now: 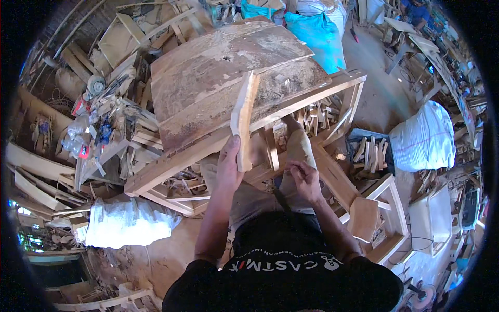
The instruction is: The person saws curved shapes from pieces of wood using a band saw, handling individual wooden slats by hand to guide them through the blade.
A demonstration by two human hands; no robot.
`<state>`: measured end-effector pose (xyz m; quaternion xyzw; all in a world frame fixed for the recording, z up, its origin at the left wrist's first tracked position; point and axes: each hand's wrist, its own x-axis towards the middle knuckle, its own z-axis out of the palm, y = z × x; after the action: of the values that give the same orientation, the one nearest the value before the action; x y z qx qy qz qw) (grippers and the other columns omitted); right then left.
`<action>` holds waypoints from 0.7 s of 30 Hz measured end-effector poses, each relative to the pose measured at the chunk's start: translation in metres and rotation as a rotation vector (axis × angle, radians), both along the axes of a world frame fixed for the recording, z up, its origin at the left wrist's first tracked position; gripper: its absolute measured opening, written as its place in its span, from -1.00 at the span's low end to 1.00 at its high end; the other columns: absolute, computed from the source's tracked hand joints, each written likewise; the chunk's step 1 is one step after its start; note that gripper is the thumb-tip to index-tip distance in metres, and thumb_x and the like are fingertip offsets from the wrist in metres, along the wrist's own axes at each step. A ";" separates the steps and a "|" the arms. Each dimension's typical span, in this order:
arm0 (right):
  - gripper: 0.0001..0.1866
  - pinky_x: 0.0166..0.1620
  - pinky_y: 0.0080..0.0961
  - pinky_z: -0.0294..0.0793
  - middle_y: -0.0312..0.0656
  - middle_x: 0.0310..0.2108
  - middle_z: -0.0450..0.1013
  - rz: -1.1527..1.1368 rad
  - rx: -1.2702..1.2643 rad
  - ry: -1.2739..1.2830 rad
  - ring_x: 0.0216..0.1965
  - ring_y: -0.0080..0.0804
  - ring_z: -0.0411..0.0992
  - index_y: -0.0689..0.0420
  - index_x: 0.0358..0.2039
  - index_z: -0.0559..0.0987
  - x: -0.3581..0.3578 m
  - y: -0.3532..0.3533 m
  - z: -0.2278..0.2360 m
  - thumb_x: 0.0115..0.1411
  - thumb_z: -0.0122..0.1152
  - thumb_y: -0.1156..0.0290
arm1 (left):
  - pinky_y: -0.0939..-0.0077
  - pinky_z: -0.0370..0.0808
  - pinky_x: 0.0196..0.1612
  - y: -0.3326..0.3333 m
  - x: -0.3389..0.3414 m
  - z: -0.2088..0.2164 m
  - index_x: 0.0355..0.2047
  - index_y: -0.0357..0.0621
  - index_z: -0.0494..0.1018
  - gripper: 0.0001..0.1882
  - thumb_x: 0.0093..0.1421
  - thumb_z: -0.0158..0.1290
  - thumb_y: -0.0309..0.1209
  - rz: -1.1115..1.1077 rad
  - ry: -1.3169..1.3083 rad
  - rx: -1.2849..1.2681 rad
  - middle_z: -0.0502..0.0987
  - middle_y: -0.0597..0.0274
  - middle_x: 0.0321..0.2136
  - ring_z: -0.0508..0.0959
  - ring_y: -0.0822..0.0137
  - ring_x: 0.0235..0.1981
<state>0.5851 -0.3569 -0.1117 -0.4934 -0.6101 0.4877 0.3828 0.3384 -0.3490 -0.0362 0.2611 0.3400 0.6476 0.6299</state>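
My left hand (229,157) is wrapped round the lower end of a flat, pale piece of wood (242,117) with a slightly bent outline. The piece stands up on end before me, its upper part in front of the worn workbench top (228,67). Over my lap, to the right of that piece, is my right hand (304,179) with its fingers curled closed. Whatever it may hold is hidden or too small to make out. A wooden frame rail (208,161) runs along the bench's near side, just beyond both hands.
A dark crate (387,169) of wood offcuts and a white sack (423,136) stand at the right. Beside my right arm is a wooden frame (397,221). Scrap wood and plastic bottles (78,138) crowd the left, above a white sack (130,221). Another person (416,13) is far right.
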 end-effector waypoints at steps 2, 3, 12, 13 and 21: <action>-0.72 0.00 -0.50 0.55 -0.14 -0.16 0.64 0.020 -0.013 0.016 -0.13 -0.46 0.59 0.35 0.04 0.58 -0.002 0.004 -0.004 0.45 0.07 0.45 | 0.43 0.53 -0.29 0.000 0.009 0.006 0.13 -0.22 0.38 -0.57 0.51 -0.07 -0.11 -0.005 0.104 -0.008 0.54 0.16 -0.26 0.54 0.36 -0.37; -0.72 0.02 -0.50 0.55 -0.14 -0.16 0.64 0.021 -0.030 0.064 -0.11 -0.46 0.59 0.35 0.05 0.58 -0.004 0.007 -0.011 0.46 0.07 0.45 | 0.43 0.51 -0.28 0.001 0.012 0.007 0.15 -0.23 0.37 -0.56 0.52 -0.08 -0.11 -0.013 0.157 -0.011 0.54 0.16 -0.27 0.53 0.36 -0.37; -0.52 0.26 -0.39 0.39 -0.06 0.14 0.51 0.042 -0.117 0.349 0.21 -0.40 0.42 0.25 0.32 0.37 -0.009 0.026 0.024 0.46 0.10 0.39 | 0.45 0.55 -0.15 0.022 0.048 0.007 0.17 -0.31 0.40 -0.63 0.42 0.09 -0.43 -0.008 0.808 0.173 0.60 0.15 -0.17 0.59 0.39 -0.26; -0.47 0.30 -0.37 0.35 -0.06 0.20 0.47 0.026 -0.122 0.474 0.27 -0.41 0.37 0.23 0.38 0.31 -0.011 0.026 0.031 0.46 0.11 0.37 | 0.28 0.56 -0.05 0.023 0.050 0.005 0.20 -0.36 0.38 -0.55 0.35 0.15 -0.47 -0.024 0.967 0.247 0.58 -0.01 -0.09 0.61 0.15 -0.13; -0.66 -0.10 -0.46 0.51 -0.27 -0.19 0.56 -0.452 -0.444 0.591 -0.17 -0.49 0.51 0.26 0.01 0.54 0.038 0.046 -0.033 0.41 0.16 0.25 | 0.08 0.45 0.17 0.012 0.048 -0.003 0.19 -0.21 0.47 -0.47 0.23 0.28 -0.38 -0.136 1.505 0.467 0.51 -0.13 0.10 0.50 -0.10 0.14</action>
<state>0.6228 -0.3107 -0.1444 -0.5241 -0.2312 0.6312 0.5228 0.3863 -0.3368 -0.0392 0.7747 0.5133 0.3117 0.1979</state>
